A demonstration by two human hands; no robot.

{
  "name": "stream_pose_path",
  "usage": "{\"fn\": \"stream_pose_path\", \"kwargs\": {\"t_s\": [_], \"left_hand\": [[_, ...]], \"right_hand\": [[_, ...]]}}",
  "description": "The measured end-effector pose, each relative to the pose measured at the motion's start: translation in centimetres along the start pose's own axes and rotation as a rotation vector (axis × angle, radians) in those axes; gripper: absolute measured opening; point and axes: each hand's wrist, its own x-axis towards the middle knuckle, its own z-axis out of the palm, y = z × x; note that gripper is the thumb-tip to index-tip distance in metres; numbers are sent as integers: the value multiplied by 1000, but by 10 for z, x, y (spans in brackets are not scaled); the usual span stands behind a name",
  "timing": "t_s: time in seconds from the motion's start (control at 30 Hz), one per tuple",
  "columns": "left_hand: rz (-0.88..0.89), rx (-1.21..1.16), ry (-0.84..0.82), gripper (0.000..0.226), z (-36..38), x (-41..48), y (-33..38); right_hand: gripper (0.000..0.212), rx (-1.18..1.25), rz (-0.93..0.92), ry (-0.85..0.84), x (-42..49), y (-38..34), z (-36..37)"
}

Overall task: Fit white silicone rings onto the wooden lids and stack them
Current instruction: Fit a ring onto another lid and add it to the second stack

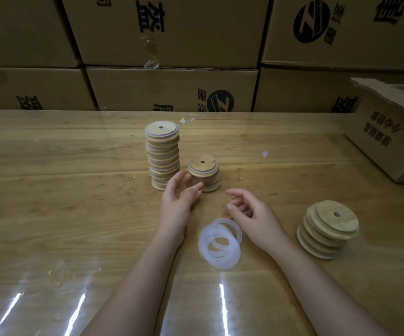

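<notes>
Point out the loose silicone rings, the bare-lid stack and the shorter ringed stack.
loose silicone rings [204, 246]: head view, left band of the pile.
bare-lid stack [334, 222]: head view, top lid's face.
shorter ringed stack [205, 177]: head view, side of upper lids.

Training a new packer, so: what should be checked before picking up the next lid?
1. Left hand empty: ok.
2. Right hand empty: ok.
3. Loose rings within reach: ok.
4. Bare lids stacked beside the right hand: ok.
5. Top lid of short ringed stack squarely seated: not ok, it looks offset.
6. Tall ringed stack steady: cannot tell.
</notes>
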Motion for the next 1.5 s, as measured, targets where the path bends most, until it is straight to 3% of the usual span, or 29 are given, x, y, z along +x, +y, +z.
{"fn": "stream_pose_path", "kwargs": {"t_s": [0.1, 0.2, 0.47, 0.9, 1.07, 1.33, 1.5], "left_hand": [[148, 311, 51, 34, 0, -2, -3], [299, 522, -3, 35, 2, -6, -4], [369, 641, -115, 46, 1, -6, -8], [528, 1051, -141, 48, 1, -8, -14], [465, 1074, -162, 51, 0, -8, -14], [574, 1038, -192, 36, 5, -14, -8], [661, 1025, -314, 30, 13, -28, -6]], "right_hand": [[26, -3, 3, -2, 0, 0, 0], [25, -6, 6, 2, 0, 0, 0], [22, 6, 17, -6, 0, 0, 0], [17, -11, 39, -16, -1, 1, -1], [17, -23, 32, -23, -1, 1, -1], [18, -17, 13, -6, 0, 2, 1], [14, -92, -24, -12, 1, 4, 2]]}}
